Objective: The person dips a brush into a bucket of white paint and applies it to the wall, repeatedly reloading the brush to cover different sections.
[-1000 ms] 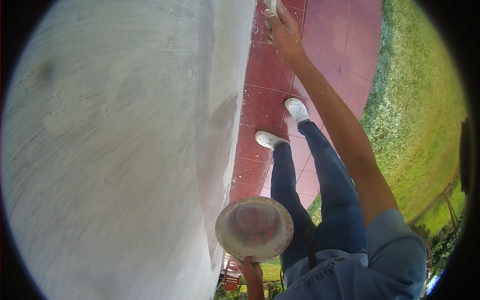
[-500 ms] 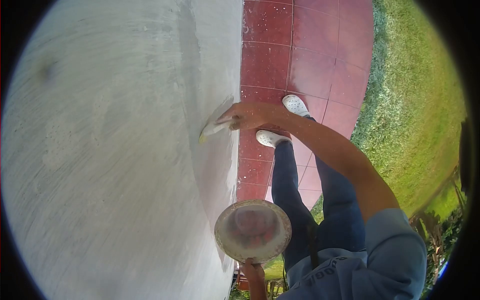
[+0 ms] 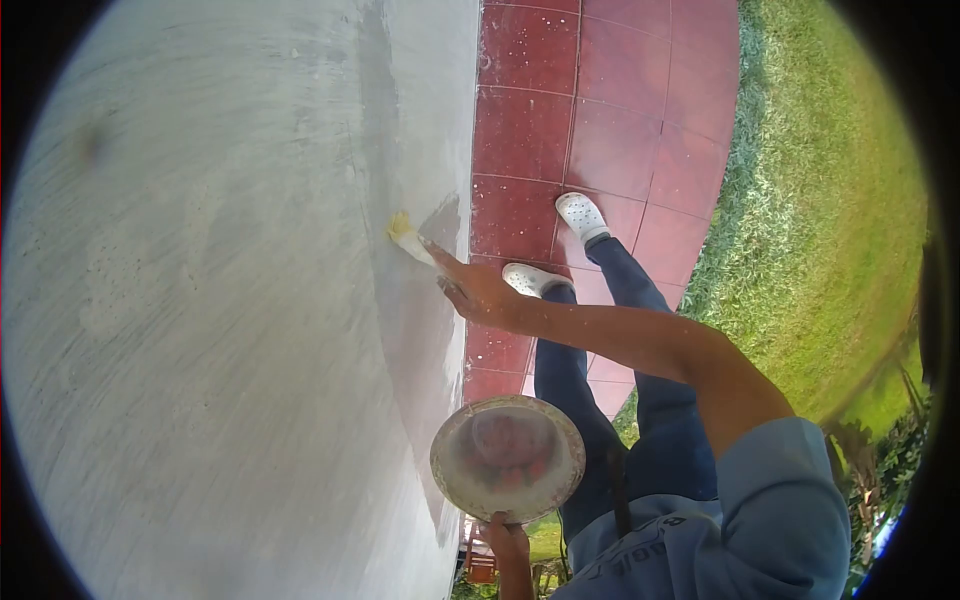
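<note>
My right hand (image 3: 478, 290) is closed round the handle of a white brush (image 3: 412, 240). The brush's yellowish bristles touch or nearly touch the grey-white plastered surface (image 3: 250, 300) on the left. A darker, damp-looking band runs along that surface beside the brush. Lower down, my left hand (image 3: 507, 538) grips the edge of a round, shallow bowl (image 3: 455, 480) with a stained rim. Something reddish shows in the middle of the bowl; what it is cannot be made out.
Red floor tiles (image 3: 520, 130) with white specks border the plastered surface. My two white clogs (image 3: 582, 215) stand on them. Grass (image 3: 820, 200) lies to the right, with plants at the lower right. A red object (image 3: 482, 565) is partly visible at the bottom.
The brush has swung round, its bristles moving up across the surface while my right hand has shifted down in the view. The bowl and my left hand have barely moved.
</note>
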`<state>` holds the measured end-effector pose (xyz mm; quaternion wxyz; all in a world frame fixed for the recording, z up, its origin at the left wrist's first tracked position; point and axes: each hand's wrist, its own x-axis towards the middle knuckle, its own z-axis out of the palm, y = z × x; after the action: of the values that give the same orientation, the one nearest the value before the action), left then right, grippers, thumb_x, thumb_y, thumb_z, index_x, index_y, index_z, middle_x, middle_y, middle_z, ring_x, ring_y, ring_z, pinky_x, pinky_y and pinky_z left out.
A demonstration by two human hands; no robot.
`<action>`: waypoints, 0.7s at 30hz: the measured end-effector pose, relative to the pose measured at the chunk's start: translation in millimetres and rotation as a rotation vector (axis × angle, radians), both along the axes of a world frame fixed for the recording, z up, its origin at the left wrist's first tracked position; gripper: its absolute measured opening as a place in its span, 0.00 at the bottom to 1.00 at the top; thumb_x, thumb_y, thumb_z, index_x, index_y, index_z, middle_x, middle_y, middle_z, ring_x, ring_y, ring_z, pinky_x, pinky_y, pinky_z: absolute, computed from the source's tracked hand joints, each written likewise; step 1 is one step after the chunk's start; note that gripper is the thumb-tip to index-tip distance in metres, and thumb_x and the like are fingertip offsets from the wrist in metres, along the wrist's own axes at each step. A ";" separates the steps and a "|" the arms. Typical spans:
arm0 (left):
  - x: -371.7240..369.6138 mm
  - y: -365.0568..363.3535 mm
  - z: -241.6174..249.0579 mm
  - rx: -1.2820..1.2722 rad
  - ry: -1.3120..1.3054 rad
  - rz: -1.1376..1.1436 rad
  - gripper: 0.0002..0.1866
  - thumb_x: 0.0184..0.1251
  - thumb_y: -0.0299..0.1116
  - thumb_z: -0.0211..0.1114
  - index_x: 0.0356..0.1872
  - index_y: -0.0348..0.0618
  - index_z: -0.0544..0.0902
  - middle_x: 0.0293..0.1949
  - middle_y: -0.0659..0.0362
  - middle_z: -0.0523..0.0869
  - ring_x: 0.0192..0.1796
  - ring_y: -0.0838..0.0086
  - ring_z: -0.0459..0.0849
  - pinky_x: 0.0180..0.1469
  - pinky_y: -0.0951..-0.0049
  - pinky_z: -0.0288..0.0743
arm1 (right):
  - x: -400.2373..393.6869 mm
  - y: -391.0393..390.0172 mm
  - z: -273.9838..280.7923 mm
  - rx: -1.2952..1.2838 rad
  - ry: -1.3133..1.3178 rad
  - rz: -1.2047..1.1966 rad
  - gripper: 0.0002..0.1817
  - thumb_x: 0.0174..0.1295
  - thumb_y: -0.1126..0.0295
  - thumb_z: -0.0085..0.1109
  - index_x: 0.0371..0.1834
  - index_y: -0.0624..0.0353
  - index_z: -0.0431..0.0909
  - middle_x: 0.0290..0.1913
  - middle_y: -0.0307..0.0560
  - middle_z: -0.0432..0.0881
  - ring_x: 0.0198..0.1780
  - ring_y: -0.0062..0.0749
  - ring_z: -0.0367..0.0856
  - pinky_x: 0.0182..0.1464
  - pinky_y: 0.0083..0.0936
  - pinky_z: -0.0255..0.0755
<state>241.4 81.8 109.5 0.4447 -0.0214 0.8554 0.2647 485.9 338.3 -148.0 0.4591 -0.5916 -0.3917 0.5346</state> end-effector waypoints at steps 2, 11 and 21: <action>-0.1 1.2 -0.3 0.000 -0.021 -0.012 0.35 0.50 0.14 0.57 0.66 0.30 0.64 0.62 0.50 0.74 0.64 0.59 0.75 0.68 0.60 0.70 | 4.0 -48.5 14.2 -0.092 -0.011 0.541 0.32 0.70 0.66 0.54 0.77 0.45 0.58 0.41 0.60 0.84 0.43 0.56 0.84 0.47 0.47 0.76; -24.4 -24.5 -6.1 -0.030 -0.012 0.084 0.35 0.49 0.13 0.56 0.65 0.30 0.66 0.60 0.51 0.75 0.61 0.60 0.76 0.64 0.61 0.72 | 165.9 95.7 -24.4 -0.063 -0.001 0.465 0.25 0.61 0.71 0.63 0.64 0.51 0.79 0.46 0.49 0.88 0.41 0.33 0.85 0.48 0.31 0.76; -38.5 -27.7 -13.6 -0.128 0.009 0.141 0.35 0.44 0.13 0.56 0.63 0.31 0.67 0.57 0.51 0.76 0.56 0.61 0.77 0.61 0.62 0.74 | 173.1 150.3 -14.8 0.057 0.000 -0.679 0.32 0.68 0.70 0.54 0.76 0.59 0.59 0.49 0.52 0.81 0.43 0.33 0.78 0.49 0.31 0.73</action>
<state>202.9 54.1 95.8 0.4187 -0.1086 0.8690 0.2403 658.9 488.6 -162.8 0.6274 -0.6752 -0.1869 0.3400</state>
